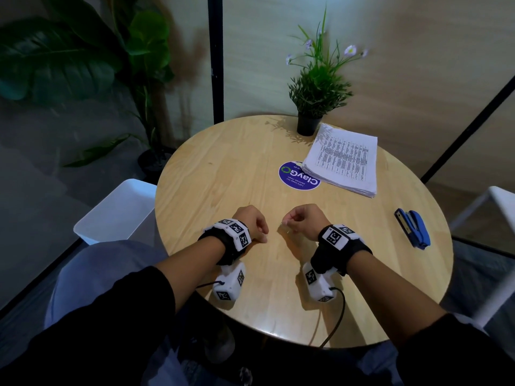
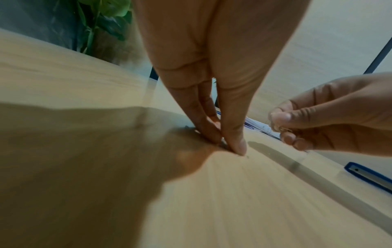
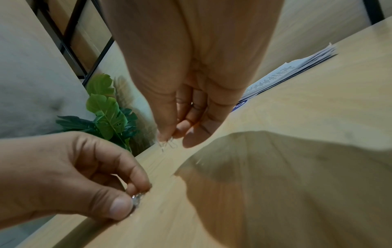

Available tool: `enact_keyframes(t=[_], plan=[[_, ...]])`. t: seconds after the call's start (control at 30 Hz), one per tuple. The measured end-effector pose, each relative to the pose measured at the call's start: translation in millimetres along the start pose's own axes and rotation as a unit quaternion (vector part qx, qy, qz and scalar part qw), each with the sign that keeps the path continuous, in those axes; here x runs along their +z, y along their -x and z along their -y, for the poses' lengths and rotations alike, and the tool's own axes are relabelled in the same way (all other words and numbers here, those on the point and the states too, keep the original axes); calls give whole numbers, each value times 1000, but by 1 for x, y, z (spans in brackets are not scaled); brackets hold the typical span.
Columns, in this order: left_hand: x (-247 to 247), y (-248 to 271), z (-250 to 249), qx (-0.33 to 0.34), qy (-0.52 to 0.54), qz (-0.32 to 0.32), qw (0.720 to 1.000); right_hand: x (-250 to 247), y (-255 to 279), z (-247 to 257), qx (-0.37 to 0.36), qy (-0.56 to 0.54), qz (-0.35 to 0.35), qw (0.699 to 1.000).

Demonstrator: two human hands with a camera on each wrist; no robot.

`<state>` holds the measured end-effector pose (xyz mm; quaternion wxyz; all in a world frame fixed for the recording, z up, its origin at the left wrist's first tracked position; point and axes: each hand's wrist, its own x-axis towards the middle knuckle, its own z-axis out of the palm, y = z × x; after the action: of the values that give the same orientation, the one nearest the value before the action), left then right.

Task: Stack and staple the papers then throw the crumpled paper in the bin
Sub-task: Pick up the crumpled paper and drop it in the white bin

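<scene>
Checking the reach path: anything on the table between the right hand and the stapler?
Nothing: bare table between the right hand and the stapler, seen in the head view.

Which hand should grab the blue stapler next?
Probably the right hand. The blue stapler lies on the table on its side, and the paper stack too. The left hand is farther away. Both hands pinch small metal bits, perhaps staples, so the grip must empty first.

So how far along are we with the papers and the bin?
Done: papers lie stacked by the potted plant. In hand: right hand and left hand each pinch small metal bits, seemingly staples; the stapler lies untouched. Left: stapling cannot be confirmed; no crumpled paper is visible.
</scene>
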<state>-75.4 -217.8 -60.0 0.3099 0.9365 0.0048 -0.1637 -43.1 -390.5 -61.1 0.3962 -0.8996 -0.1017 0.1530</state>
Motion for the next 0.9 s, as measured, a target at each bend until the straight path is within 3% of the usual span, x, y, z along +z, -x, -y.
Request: enact_keyframes(t=[0.33,0.57,0.9], plan=[[3,-5,-3,-2,-39,-7,999,-2,6,-4,11,-3,-9,1000],[7,-4,-17,14,-129,39,991,-2,8,-1,8,-7,-7,1000],[-3,-12,-8,58,-162,69,983,1,6,3,6,-5,-5,1000]])
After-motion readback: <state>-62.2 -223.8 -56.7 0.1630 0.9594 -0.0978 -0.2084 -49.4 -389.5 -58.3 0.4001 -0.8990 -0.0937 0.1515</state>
